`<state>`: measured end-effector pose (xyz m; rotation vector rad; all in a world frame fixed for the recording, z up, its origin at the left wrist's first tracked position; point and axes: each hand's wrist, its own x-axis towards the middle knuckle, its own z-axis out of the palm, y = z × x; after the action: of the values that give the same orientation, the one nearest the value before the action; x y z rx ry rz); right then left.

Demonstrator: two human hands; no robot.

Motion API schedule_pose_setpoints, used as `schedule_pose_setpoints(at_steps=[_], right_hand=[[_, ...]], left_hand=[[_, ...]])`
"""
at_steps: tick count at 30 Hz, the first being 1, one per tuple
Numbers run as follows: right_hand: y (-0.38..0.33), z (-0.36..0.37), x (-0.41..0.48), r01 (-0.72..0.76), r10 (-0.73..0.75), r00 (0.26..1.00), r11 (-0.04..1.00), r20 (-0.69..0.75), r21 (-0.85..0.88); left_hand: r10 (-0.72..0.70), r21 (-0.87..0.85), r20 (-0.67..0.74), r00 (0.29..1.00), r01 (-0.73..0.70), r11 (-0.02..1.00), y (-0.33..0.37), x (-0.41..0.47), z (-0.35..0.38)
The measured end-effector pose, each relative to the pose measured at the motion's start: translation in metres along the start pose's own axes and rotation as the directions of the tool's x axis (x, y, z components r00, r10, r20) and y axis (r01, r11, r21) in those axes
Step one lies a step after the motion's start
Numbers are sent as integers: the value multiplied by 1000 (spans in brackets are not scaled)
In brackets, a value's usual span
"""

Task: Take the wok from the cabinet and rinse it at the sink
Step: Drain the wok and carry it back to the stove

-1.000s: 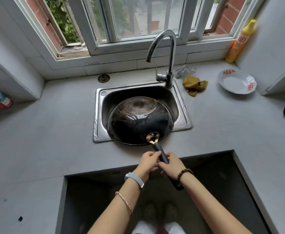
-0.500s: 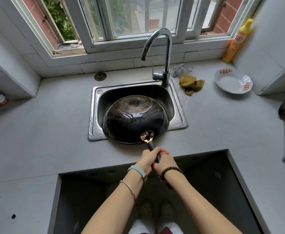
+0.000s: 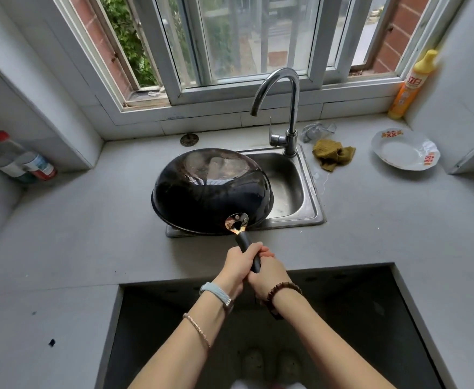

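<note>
The black wok [image 3: 210,192] is turned bottom-up and tilted over the left part of the steel sink [image 3: 311,192], its rim overhanging the sink's left and front edges. Its dark handle [image 3: 248,249] points toward me. My left hand [image 3: 240,263] and my right hand [image 3: 268,273] both grip that handle, side by side, just in front of the sink. The chrome tap [image 3: 286,108] arches behind the wok, and no water shows at its spout.
A yellow-green cloth [image 3: 332,154] and a white plate [image 3: 404,150] lie on the grey counter [image 3: 90,234] right of the sink. A yellow detergent bottle [image 3: 411,85] stands in the far right corner. Bottles [image 3: 25,161] lie at the left. An open cabinet bay [image 3: 342,318] gapes below me.
The upside-down wok has risen and shifted left, tilting up off the sink so the right half of the basin shows. Both hands stayed on the handle.
</note>
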<state>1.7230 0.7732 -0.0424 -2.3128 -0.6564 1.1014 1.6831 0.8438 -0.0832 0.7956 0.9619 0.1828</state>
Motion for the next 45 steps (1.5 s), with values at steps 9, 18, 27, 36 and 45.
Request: schedule_pose_setpoints(at_steps=[9,18,27,36,45], right_hand=[[-50,-4,-26,225,-229,973,966,13,125],[-83,-7,-48,302,-354,933,864,60,404],[-73,7,-52,212,-307,946,826,102,522],[-82,4,-55,280,-389,915,808,112,519],[-73,9,-53,259,-365,919,845,150,468]], left_hand=[[283,197,-103,954,-259,945,61,-60,-9],[464,437,-187,866,-350,829,99,-100,-16],[444,510,-229,866,-282,813,88,-103,-16],[507,565,-257,823,-298,769,98,-111,-22],[464,539,-270,844,-267,799,84,-105,-25]])
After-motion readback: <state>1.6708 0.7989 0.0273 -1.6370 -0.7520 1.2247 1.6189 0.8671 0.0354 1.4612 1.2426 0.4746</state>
